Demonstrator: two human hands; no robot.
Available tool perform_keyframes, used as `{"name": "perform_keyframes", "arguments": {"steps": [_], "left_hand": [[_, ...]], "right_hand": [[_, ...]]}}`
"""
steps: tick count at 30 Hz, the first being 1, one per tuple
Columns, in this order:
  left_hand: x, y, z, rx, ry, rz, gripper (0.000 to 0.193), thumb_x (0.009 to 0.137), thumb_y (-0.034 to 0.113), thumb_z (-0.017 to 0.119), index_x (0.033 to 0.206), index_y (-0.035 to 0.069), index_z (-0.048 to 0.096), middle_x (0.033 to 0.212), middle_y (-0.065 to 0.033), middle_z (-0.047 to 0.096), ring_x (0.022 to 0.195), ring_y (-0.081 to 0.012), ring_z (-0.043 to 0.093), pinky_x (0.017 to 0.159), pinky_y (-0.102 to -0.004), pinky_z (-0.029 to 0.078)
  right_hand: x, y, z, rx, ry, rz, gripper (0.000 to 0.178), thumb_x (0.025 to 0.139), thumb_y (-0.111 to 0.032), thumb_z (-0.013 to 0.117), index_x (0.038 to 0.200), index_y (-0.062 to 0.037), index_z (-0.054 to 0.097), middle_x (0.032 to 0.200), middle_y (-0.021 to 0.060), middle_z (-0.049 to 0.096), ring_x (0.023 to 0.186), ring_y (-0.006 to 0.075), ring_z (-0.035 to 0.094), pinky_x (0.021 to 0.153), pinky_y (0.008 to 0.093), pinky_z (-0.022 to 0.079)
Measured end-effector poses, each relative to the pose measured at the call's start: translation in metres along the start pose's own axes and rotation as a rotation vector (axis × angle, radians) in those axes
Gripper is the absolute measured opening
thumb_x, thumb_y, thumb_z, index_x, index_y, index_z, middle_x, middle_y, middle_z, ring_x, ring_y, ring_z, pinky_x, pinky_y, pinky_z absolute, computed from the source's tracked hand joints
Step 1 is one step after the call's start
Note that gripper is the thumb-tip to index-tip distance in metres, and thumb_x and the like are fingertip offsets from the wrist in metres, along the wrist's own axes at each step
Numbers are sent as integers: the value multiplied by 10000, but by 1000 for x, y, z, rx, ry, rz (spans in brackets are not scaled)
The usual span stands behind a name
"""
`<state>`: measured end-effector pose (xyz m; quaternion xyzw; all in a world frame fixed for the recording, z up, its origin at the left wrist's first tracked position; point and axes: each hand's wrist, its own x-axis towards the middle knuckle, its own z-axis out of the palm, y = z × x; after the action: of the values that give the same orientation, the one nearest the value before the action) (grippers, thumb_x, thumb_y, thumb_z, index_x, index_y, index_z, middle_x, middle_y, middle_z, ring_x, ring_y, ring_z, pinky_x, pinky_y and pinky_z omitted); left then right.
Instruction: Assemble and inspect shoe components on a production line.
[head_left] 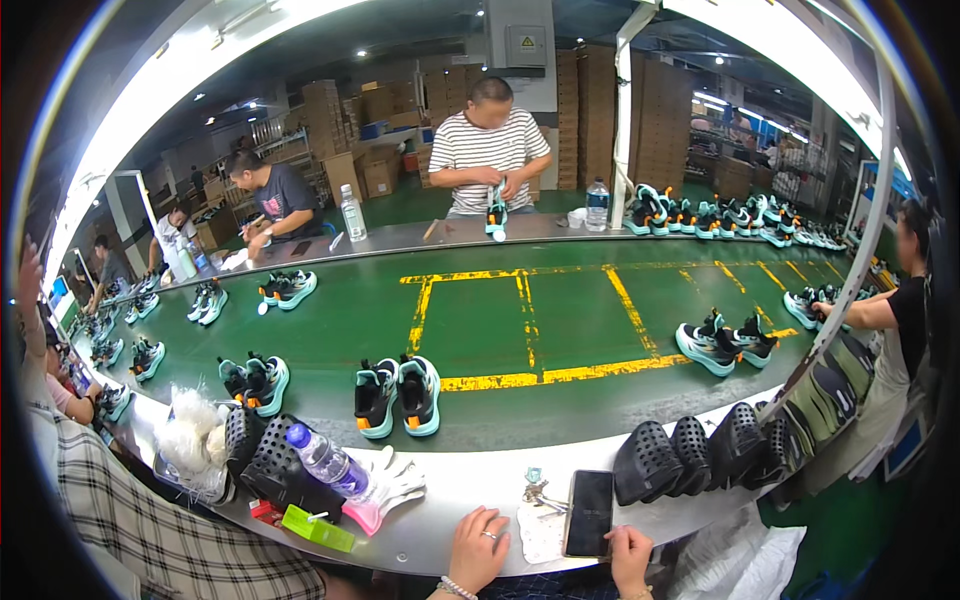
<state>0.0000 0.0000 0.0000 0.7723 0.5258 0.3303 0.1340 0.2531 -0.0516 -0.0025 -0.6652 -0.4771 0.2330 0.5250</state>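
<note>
A person's left hand (478, 550), with a ring on one finger and a beaded bracelet at the wrist, lies at the near edge of the grey metal bench (465, 465), its grip empty and the fingers loosely extended. The right hand (630, 553) is curled at the lower right corner of a black rectangular smartphone (590, 512); whether its grip pinches that edge, one cannot tell. The smartphone lies face up on the bench between the hands, partly over a crumpled white cloth-like piece (539, 537), with a small bunch of metal keys (537, 492) just beside it. Black perforated rubbery pieces (645, 462) line up to its right. Beyond, a pair of black-and-turquoise sneakers (397, 397) stands on the green work surface (480, 330).
</note>
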Motion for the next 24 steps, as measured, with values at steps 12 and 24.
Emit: {"name": "perform_keyframes", "arguments": {"steps": [12, 24], "left_hand": [[2, 3, -12, -134, 30, -30, 215, 887, 161, 499, 1017, 59, 636, 1112, -106, 598, 1141, -315, 483, 990, -429, 352], [21, 7, 4, -138, -55, -67, 379, 880, 143, 526, 1210, -43, 513, 1282, -254, 473, 1210, -427, 395, 1028, -444, 319]], "right_hand": [[24, -6, -11, 127, 73, 67, 319, 891, -153, 522, 636, 23, 596, 487, -43, 408, 474, 26, 353, 442, 239, 242], [31, 0, -16, 6, 65, 19, 233, 858, -145, 578, 710, 22, 646, 502, 87, 529, 456, 91, 479, 458, 271, 356]]}}
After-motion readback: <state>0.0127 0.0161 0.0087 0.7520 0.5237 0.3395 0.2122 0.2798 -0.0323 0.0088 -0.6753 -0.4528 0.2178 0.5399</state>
